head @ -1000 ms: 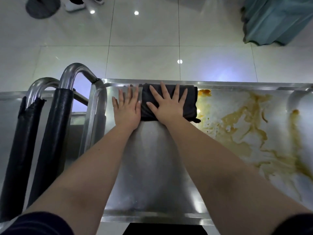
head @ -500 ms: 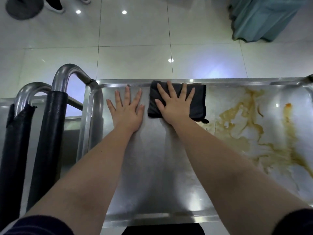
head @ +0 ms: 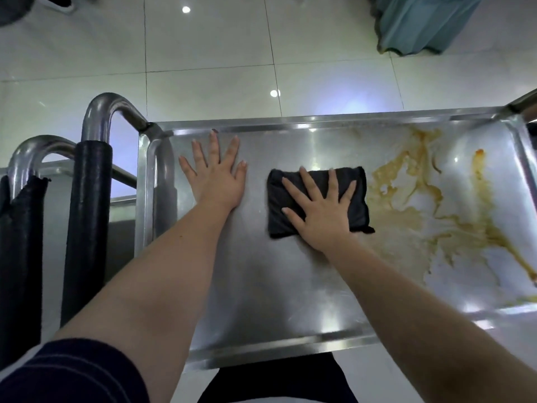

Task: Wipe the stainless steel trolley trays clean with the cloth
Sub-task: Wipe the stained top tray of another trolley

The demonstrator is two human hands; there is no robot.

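Right hand [head: 322,216]: flat on the cloth [head: 361,205], fingers straight and spread, pressing it onto the tray [head: 261,286]. Left hand [head: 216,181]: fingers splayed, resting on bare steel left of the cloth.

Risk: I have no curled grip, so the cloth could slide out from under my palm on the slick metal. A soiled fold could also drag residue onto the steel to its left.

Cloth: dark, soft, folded into a thick rectangle. Tray: smooth glossy steel with a raised rim. Stain [head: 406,216]: brown smeared streaks and thin film, starting at the cloth's right edge.
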